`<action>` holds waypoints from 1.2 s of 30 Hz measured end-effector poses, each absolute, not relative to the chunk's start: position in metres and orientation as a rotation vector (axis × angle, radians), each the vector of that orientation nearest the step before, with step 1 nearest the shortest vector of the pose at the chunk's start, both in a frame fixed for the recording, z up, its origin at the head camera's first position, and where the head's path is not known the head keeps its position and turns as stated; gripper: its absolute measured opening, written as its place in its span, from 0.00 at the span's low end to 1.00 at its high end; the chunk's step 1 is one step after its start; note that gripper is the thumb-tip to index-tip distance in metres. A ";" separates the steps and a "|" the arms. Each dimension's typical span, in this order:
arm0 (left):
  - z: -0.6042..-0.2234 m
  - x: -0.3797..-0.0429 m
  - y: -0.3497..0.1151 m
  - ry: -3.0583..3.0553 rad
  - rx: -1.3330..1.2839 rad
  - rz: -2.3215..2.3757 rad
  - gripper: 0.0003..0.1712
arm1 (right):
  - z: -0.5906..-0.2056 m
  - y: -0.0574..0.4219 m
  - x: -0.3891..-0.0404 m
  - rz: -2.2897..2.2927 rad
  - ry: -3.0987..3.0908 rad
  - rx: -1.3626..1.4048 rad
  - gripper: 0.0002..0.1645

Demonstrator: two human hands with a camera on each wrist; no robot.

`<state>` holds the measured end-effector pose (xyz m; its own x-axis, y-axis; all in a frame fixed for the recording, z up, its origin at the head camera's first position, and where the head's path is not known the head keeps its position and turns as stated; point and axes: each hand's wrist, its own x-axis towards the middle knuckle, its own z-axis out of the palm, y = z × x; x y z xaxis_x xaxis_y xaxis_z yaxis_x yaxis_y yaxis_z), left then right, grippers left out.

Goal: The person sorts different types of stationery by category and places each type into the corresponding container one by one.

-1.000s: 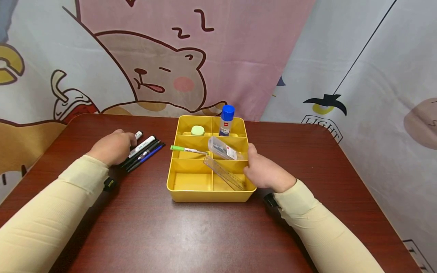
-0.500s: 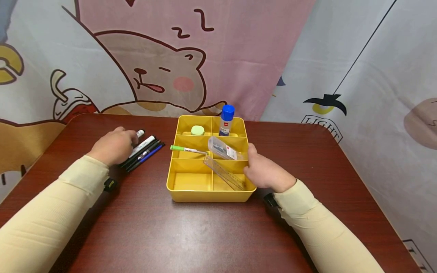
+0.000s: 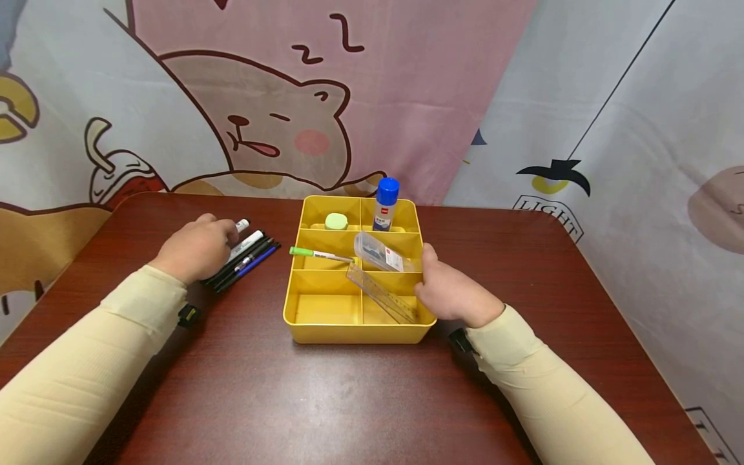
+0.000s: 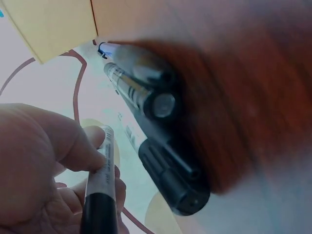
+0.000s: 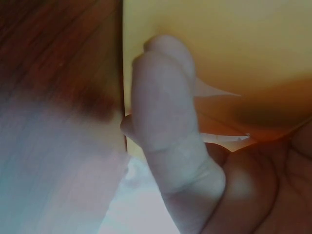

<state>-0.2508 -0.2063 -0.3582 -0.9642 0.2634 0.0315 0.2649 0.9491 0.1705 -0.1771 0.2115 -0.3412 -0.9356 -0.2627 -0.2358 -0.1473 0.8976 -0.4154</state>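
Observation:
At the left of the head view, my left hand (image 3: 200,248) pinches a white marker (image 3: 242,225) with a black cap. The left wrist view shows the marker's barrel (image 4: 102,180) between thumb and fingers, beside the other pens. Several pens lie together on the table: a white marker (image 3: 247,245), black pens and a blue pen (image 3: 258,259). My right hand (image 3: 456,294) grips the right wall of a yellow divided box (image 3: 360,334), thumb over the rim. In the right wrist view, its fingers (image 5: 163,102) lie against the yellow wall.
In the box are a glue stick (image 3: 385,206) with a blue cap, a pale green lidded item (image 3: 336,222), a clear plastic case (image 3: 378,252), a green-capped marker (image 3: 320,255) across a divider, and a clear ruler (image 3: 383,297). A printed curtain (image 3: 407,97) hangs behind the table.
My left hand has shifted slightly to the right and away from me, with the pinched marker. My right hand and the box have stayed in place.

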 end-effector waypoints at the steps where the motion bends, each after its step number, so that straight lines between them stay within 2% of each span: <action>1: -0.358 -0.251 -0.206 -3.094 -0.419 -0.273 0.16 | -0.341 0.212 -0.177 -0.572 2.779 -0.309 0.40; 21: -0.350 -0.243 -0.197 -2.979 -0.514 -0.267 0.12 | -0.341 0.212 -0.177 -0.577 2.787 -0.319 0.38; 36: -0.330 -0.226 -0.177 -2.953 -0.579 -0.275 0.11 | -0.341 0.212 -0.176 -0.590 2.780 -0.324 0.37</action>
